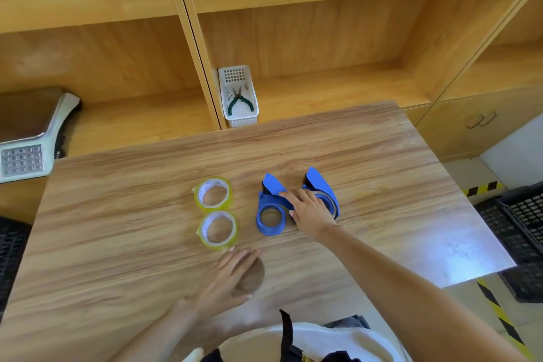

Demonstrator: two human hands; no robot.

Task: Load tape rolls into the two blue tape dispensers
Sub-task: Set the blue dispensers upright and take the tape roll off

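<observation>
Two yellowish clear tape rolls lie flat on the wooden table [117,214], the far roll [214,193] just behind the near roll [219,229]. To their right stand two blue tape dispensers, the left dispenser [271,209] and the right dispenser [321,189], both without a roll. My right hand [308,210] rests with spread fingers between them, touching both and covering part of the right one. Below the near roll, my left hand [232,276] lies on the table, fingers apart and holding nothing.
A white basket [239,97] with green-handled pliers stands on the shelf behind the table. A weighing scale [26,138] sits at the left. Black crates [520,232] stand on the floor to the right, beside yellow-black floor tape.
</observation>
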